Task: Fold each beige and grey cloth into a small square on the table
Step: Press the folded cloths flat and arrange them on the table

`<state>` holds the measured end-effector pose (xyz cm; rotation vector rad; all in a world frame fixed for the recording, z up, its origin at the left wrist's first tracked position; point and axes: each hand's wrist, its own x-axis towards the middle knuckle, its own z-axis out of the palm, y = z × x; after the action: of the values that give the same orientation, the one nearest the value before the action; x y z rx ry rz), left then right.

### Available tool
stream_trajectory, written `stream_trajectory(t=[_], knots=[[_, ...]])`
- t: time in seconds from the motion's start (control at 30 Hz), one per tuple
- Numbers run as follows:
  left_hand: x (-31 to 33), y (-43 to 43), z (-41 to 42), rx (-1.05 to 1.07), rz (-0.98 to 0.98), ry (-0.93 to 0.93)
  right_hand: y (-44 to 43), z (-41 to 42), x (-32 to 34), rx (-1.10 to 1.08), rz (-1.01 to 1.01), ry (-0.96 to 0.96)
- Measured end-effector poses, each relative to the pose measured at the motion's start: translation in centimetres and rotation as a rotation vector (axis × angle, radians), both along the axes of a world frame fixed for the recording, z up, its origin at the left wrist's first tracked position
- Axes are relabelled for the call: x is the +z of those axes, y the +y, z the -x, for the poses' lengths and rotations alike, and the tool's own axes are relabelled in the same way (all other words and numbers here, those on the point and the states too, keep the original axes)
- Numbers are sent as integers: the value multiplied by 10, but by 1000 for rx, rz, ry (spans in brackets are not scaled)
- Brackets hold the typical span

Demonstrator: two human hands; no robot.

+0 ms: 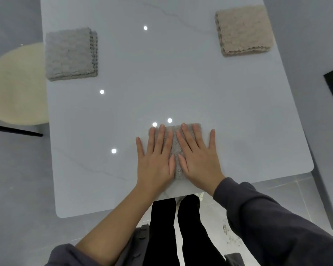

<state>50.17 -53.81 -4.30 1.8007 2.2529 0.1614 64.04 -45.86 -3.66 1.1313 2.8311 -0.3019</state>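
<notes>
Your left hand (pixel 155 160) and right hand (pixel 197 156) lie flat, side by side, fingers spread and straight, palms down on a folded cloth (pixel 174 144). The cloth sits on the near part of the table (pixel 181 89), close to the front edge. Only a strip shows between your thumbs and forefingers, plus its far edge past your fingertips. It looks like a small square already, so this is likely the flattening press.

The risk is in the release. The pile is thick and springy, so if you lift both palms at once the top layers could puff up or slide and the square could open. Pushing forward while pressing would skew the layers. Drawing the cloth back toward you could take it over the near edge. I cannot see the layers under your palms, so check the corners line up.

Farther off, a grey stack (pixel 70 54) lies at the far left and a beige stack (pixel 243 30) at the far right, both well apart from your hands. Carrying the cloth over one-handed could let it unfold. A stool (pixel 17 85) stands beyond the left edge.
</notes>
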Motion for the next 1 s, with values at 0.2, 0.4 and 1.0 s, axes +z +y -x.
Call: stream_trajectory(t=[0.2, 0.4, 1.0], knots=[[1, -1, 2, -21, 13, 15, -3, -1, 0, 6, -2, 7], [3, 1, 5, -35, 37, 16, -1, -2, -1, 20, 23, -22], [42, 85, -106, -78, 55, -70, 105, -117, 30, -78, 126, -49]])
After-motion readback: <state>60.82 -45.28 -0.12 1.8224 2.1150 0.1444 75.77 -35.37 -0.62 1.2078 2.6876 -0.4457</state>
